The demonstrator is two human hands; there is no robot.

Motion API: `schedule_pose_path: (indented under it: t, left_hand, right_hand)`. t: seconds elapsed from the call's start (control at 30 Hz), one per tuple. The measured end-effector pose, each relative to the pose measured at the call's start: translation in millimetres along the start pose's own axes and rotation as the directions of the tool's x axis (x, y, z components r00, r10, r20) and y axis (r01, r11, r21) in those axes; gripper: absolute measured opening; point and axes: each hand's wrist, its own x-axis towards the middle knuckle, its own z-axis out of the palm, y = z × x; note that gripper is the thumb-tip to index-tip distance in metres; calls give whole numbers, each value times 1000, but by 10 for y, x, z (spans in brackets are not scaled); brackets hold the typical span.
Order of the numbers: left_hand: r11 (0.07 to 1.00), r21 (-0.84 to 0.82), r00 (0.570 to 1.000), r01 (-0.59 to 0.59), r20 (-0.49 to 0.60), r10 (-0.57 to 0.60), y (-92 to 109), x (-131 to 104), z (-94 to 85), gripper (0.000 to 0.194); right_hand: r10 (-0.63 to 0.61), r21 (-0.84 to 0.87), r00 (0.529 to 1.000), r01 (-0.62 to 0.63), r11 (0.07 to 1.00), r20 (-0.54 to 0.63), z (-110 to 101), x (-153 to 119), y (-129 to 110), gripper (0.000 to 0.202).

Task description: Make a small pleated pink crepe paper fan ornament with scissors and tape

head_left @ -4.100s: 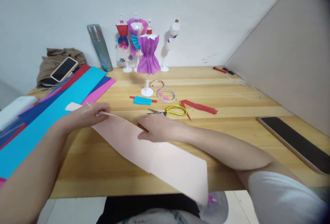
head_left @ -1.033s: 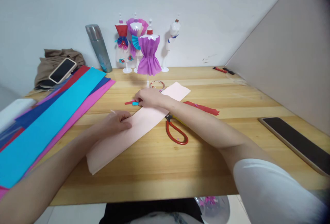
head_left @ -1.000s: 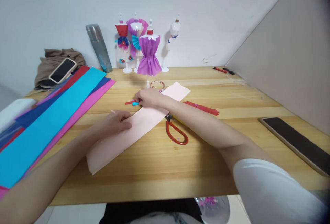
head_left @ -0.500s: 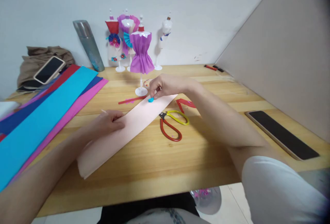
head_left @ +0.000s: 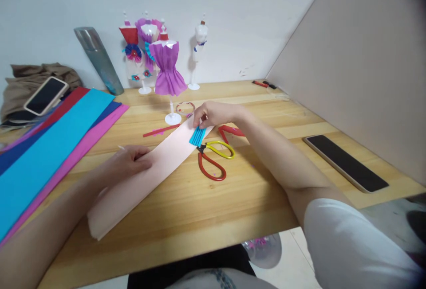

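Observation:
A long strip of pale pink crepe paper (head_left: 163, 160) lies slantwise on the table. My left hand (head_left: 135, 162) grips its left edge, thumb on top and fingers curled beneath. Over the strip's far end, my right hand (head_left: 209, 114) pinches a small pleated piece of blue paper (head_left: 197, 136), whose folds hang below the fingertips. Scissors (head_left: 213, 158) with one yellow and one red handle rest beside the strip, their blades hidden under the paper. Beyond stands a small white dress form (head_left: 172, 117) wearing a purple paper dress (head_left: 169, 69).
Crepe paper strips (head_left: 63, 142) in several colours cover the left side, near a phone (head_left: 46, 95) on brown cloth (head_left: 20, 85). A flask (head_left: 100, 60) and more dress forms (head_left: 201, 36) stand by the wall. Red paper scraps (head_left: 161, 130) and another phone (head_left: 346, 162) lie on the table.
The pleated blue paper now shows fanned folds below my right fingers, where only a small bit showed before. My left hand keeps its grip. The whole view has shifted slightly.

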Motion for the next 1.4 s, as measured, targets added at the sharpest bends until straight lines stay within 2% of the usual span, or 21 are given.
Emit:
schedule_pose_path:
  t: [0.17,0.3,0.47,0.63,0.77,0.87,1.0,1.4]
  left_hand:
    - [1000,17,1000,25,-1,-25,27,-10,-8,24]
    - [1000,11,1000,24,-5,-24,29,-20,-5,22]
    - [999,-35,1000,21,-20,-21,19,-13,10,26]
    - [999,-26,1000,22,-20,-23,15,-11,9,26]
    - [998,-55,1000,11,3,-11,13,-18,7,20]
    - [999,-49,1000,22,2,-22,2,-21,11,23]
    - [999,-39,1000,17,-3,-17,-33,-9,19,23]
    - [998,-64,999,25,-40,-28,19,-20,6,22]
  right_hand:
    - [20,25,1000,-19,1000,-22,-12,-107,125,31]
    - [-38,-74,999,39,996,11,29,-112,94,42]
    - [-54,-159,999,54,986,6,66,-63,77,25]
    - [12,-129,1000,-14,991,-13,88,-59,148,14]
    - [43,-89,998,-47,995,-44,93,-77,157,15]
    - [21,-96,999,-24,995,-33,95,-70,133,23]
    - [3,-106,1000,-2,994,9,110,-36,126,14]
    - [99,-65,995,-101,993,-33,88,-101,253,16]
